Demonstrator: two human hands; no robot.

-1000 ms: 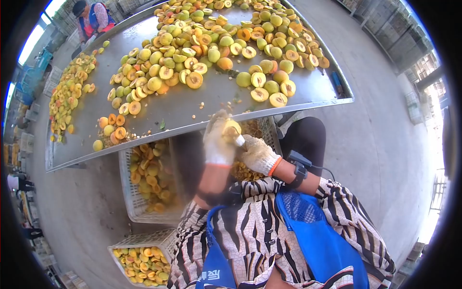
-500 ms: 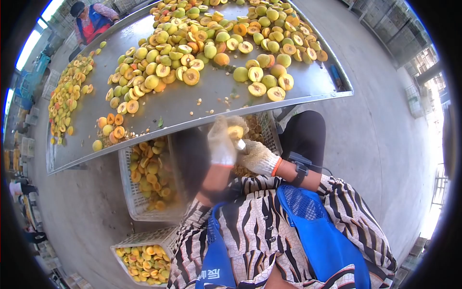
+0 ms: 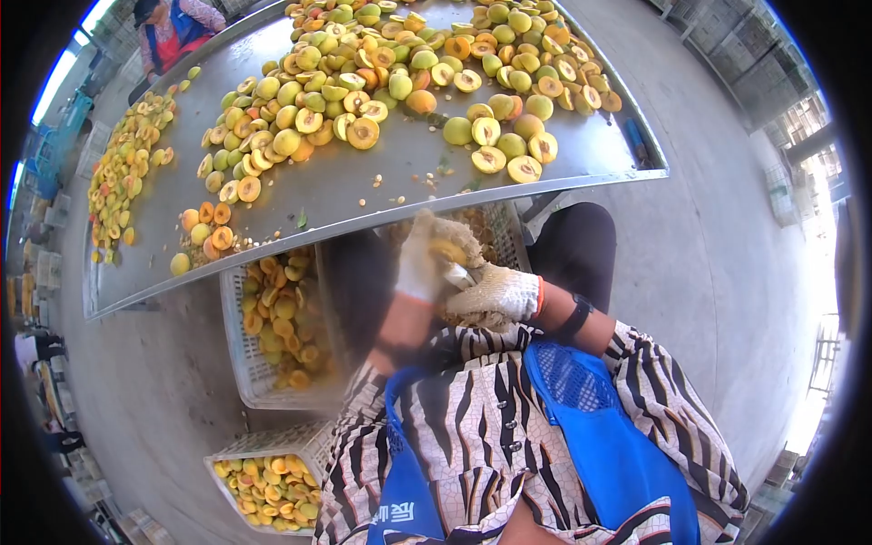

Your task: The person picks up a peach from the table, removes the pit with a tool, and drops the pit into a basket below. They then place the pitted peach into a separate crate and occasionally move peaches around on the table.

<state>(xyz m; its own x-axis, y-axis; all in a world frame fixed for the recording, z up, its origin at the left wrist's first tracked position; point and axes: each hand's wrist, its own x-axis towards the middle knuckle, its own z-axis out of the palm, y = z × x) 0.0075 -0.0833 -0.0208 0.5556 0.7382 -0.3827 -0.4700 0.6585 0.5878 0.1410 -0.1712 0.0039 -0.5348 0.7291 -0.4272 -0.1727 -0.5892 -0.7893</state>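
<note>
My left hand [image 3: 427, 259], in a whitish work glove, is closed around a yellow peach half [image 3: 445, 250] just below the table's near edge. My right hand [image 3: 498, 294], gloved with an orange cuff, grips a small tool with a white end [image 3: 460, 275] that meets the fruit. The tool's working end is hidden, and motion blurs the left hand. Beneath both hands, a crate [image 3: 510, 238] between my knees is partly covered. Halved peaches [image 3: 363, 133], many with pits inside, lie heaped on the metal table [image 3: 363, 222] ahead.
A white crate of orange-yellow halves [image 3: 238, 341] stands on the floor at left, with another filled crate [image 3: 313, 440] nearer me. Another person [image 3: 177, 32] is at the table's far left corner. A second heap of fruit [image 3: 127, 182] lies along the left edge.
My hands stay together at the fruit; the left hand and fruit tilt a little, and the right hand shifts slightly left. The view has moved slightly. The other person's position in view has shifted.
</note>
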